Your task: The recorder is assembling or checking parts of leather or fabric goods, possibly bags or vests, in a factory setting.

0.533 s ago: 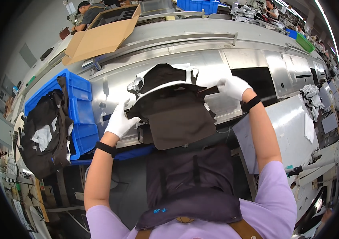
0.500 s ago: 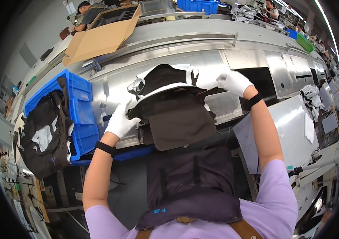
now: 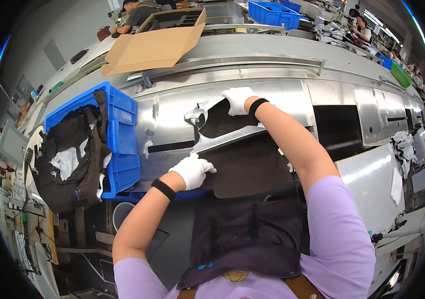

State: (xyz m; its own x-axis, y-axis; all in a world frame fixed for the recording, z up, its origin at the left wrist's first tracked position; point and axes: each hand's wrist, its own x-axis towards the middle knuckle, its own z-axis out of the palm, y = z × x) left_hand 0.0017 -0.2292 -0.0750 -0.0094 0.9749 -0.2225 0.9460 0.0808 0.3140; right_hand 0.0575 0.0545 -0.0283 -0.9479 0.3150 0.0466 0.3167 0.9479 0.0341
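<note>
A dark brown sewn fabric piece [image 3: 252,167] with pale edging lies on the metal worktop in front of me. Its broad flap hangs over the near edge, and beyond a white band an opening shows dark cloth inside. My left hand [image 3: 192,171], in a white glove, pinches the piece at its near left corner. At the far side my right hand [image 3: 239,99], gloved too, grips the upper edge with the fingers curled over it. A crumpled white strap-like part [image 3: 196,115] sticks out at the piece's far left. What lies under the right fingers is hidden.
On the left stands a blue crate [image 3: 123,169] with dark brown fabric pieces [image 3: 68,144] spilling over its side. An open cardboard box [image 3: 152,47] rests beyond a metal rail [image 3: 232,62]. A dark rectangular recess [image 3: 339,130] lies right. Other people work farther off.
My right hand has moved left and taken hold of the fabric's far edge. My left hand has shifted right and nearer along the left side. The view has turned slightly.
</note>
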